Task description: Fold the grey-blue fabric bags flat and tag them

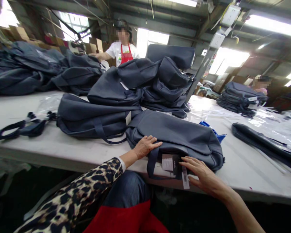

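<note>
Closest to us, our right hand (203, 174) lies flat with its fingers spread over the hang tags (171, 162) at the near edge of the dark navy bag (177, 136), pressing rather than pinching, so that grip is open on the tags and closed on nothing. Our left hand (145, 146), in a leopard-print sleeve (87, 191), rests palm down on the same bag just left of the tags, fingers apart, beside the carry strap (151, 161) that loops over the edge of the surface (63, 149). The bag lies directly ahead of both hands, its long axis running left to right and slightly away to the right; the right hand is nearer the tags, the left nearer the strap. Behind it lies a second flat bag (92, 116), then a heap of bags (157, 84). A loose strap (16, 127) lies far left. Beyond, a person in a red apron (123, 51) stands at the far side.
</note>
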A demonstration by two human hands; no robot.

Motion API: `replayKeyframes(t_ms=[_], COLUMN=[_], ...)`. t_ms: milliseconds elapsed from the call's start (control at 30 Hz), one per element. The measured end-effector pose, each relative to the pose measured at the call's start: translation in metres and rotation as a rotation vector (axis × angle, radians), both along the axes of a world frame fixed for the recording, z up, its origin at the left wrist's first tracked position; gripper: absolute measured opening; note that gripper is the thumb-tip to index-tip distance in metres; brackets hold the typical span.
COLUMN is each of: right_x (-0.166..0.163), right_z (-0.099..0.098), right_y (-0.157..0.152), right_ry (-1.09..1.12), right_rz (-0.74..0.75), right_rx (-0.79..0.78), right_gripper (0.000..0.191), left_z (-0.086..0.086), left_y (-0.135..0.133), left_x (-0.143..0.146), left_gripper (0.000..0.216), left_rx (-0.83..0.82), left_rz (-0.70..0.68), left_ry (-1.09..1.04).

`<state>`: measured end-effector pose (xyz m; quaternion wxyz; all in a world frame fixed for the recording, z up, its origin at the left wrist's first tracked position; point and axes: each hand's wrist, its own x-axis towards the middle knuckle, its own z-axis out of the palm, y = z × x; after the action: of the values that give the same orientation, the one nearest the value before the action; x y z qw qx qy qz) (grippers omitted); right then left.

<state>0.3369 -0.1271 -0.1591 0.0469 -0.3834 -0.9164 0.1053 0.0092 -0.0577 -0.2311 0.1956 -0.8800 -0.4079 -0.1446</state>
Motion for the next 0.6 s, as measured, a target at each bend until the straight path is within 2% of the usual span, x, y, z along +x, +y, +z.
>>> replayKeyframes(t_ms=[67, 133, 233, 333, 467, 600], right_x=[-0.003, -0.008, -0.020, -0.034, -0.044, -0.048], right_z=[0.009, 0.008, -0.006, -0.019, -0.022, -0.029], right_y=[0.008, 0.021, 0.045, 0.064, 0.074, 0.073], right_ry=[0.141, 0.225, 0.108, -0.046, -0.131, -0.130], right_rz=[-0.062, -0.172, -0.274, -0.244, -0.194, -0.220], right_rx=[0.051, 0.213, 0.391, 0.419, 0.423, 0.558], right_gripper=[0.043, 0.039, 0.042, 0.042, 0.031, 0.020], left_z=[0.007, 0.013, 0.018, 0.021, 0.031, 0.036], left_y=[0.003, 0.005, 0.007, 0.007, 0.004, 0.007], left_x=[0.004, 0.006, 0.007, 0.005, 0.003, 0.003], left_gripper=[0.035, 0.028, 0.026, 0.027, 0.029, 0.048], left_rx=[-0.003, 0.000, 0.022, 0.013, -0.089, -0.137], left_rz=[0.057, 0.076, 0.057, 0.035, -0.038, -0.087], left_ry=[-0.066, -0.097, -0.087, -0.061, -0.052, -0.060])
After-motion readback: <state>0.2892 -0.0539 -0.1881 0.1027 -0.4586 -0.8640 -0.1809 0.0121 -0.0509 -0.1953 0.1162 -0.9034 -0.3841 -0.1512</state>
